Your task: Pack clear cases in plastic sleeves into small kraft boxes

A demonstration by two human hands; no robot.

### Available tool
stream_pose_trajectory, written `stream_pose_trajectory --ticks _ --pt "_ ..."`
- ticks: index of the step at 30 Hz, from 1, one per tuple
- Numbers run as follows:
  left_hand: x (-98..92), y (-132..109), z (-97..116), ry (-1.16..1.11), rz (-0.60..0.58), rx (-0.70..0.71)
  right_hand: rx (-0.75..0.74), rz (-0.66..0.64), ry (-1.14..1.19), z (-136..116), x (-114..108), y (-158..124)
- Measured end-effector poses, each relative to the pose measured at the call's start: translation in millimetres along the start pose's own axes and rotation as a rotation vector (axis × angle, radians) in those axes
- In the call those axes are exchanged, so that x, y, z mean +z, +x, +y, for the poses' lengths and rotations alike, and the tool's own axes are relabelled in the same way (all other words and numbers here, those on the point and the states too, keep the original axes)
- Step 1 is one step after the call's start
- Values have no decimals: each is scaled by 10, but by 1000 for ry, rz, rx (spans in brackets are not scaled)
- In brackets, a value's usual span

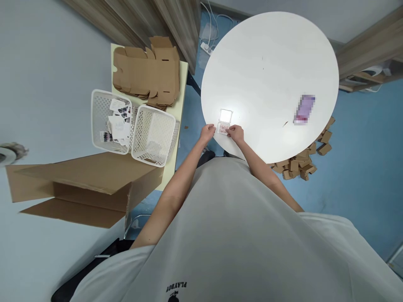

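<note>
A small clear plastic case [223, 128] lies near the front edge of the round white table, its lid [226, 115] raised and leaning away from me. Inside the case are several small pink pieces in a row, which look like press-on nails. My left hand [208, 132] is just left of the case, thumb and fingers pinched together; anything between them is too small to make out. At the opposite side, the fingertips of my right hand [236, 133] are closed at the right edge of the case and cover part of it.
A blurred purple item [304, 110] lies on the right of the white table [267, 54]. To my left, a side table holds flattened cardboard boxes [145, 73] and white baskets [153, 136]. An open carton [91, 184] stands nearby. Small brown boxes [299, 163] are piled on the floor.
</note>
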State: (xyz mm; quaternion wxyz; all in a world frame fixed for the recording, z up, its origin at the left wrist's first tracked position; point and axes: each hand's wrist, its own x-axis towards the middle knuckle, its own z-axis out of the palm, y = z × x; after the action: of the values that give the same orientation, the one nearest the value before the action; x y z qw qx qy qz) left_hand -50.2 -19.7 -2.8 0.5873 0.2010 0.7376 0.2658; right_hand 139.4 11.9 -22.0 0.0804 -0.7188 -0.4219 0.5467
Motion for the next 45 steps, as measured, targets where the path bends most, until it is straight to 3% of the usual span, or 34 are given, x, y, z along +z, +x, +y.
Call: stream_pose_trajectory --ticks 5,11,17,21,24,30,34,37,42,45 --pt "114 279 50 167 10 89 -43 114 -49 16 -106 101" --pt "219 355 131 166 -14 52 -6 54 -9 -63 -63 181" --pt "53 56 216 -141 -177 -70 -59 -85 233 -57 -249 44" --pt "-179 -213 314 -290 -299 -8 -147 -263 464 -104 -486 -199" --pt "-276 -405 375 -354 -340 54 -212 -320 517 -193 -604 -417" --pt "-281 -713 411 -449 -260 109 -366 -305 433 -358 -627 -724" --pt "-281 -826 367 -386 -329 105 -424 -219 423 -423 -598 -811" --pt "-282 -852 343 -376 -312 136 -358 -212 415 -449 -590 -861" --pt "-290 -886 385 -324 -248 182 -210 -363 412 -453 -579 -960" --pt "-279 -901 402 -284 -236 230 -215 -314 437 -437 -558 -985"
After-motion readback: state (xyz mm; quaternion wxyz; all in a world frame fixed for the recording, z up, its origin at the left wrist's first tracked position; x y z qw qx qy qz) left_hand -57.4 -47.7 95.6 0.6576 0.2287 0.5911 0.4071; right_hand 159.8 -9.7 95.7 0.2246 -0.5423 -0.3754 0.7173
